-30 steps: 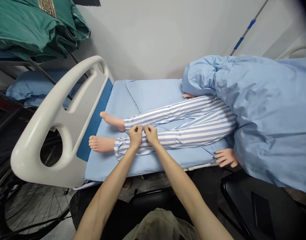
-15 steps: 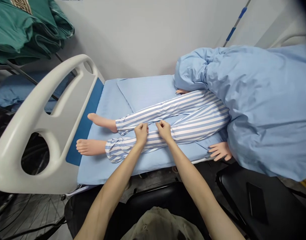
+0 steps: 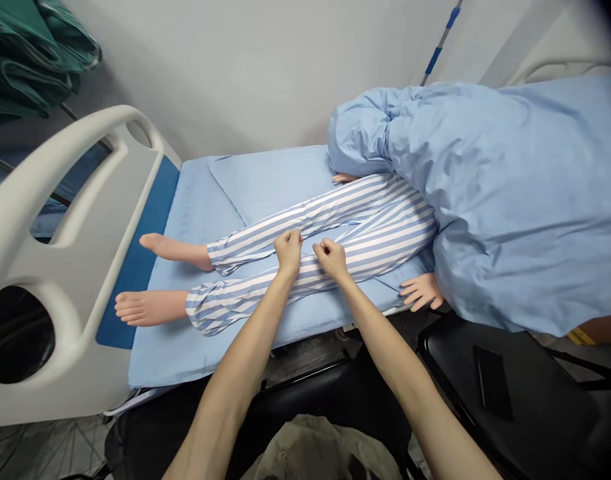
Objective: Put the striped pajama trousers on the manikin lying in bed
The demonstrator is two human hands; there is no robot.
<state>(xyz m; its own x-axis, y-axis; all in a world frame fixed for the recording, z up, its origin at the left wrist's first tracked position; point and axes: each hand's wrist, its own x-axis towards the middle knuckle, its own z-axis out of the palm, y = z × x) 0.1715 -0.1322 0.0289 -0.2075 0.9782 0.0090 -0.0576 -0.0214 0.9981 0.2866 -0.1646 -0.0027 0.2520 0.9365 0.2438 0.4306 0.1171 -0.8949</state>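
My left hand (image 3: 288, 252) is a closed fist above the gap between the two legs of a manikin in blue-and-white striped trousers (image 3: 380, 250). Just to its right, my right hand (image 3: 330, 257) is also curled into a fist, over the nearer leg. Nothing shows in either fist. Whether they touch the cloth I cannot tell. The manikin's bare feet (image 3: 152, 308) point left, and its near hand (image 3: 421, 291) lies at the mattress edge. A blue quilt (image 3: 510, 200) hides its upper body.
A light-blue sheet (image 3: 255, 177) covers the bed. The pale footboard (image 3: 85, 280) rises at left, with green cloth (image 3: 35, 60) beyond. Black chairs stand along the near side; a dark phone-like slab (image 3: 492, 381) lies on the right one (image 3: 545, 373).
The view has shifted, so the bed and manikin sit further left. My left fist has moved toward the far leg and nearer my right fist. Both hands stay closed.
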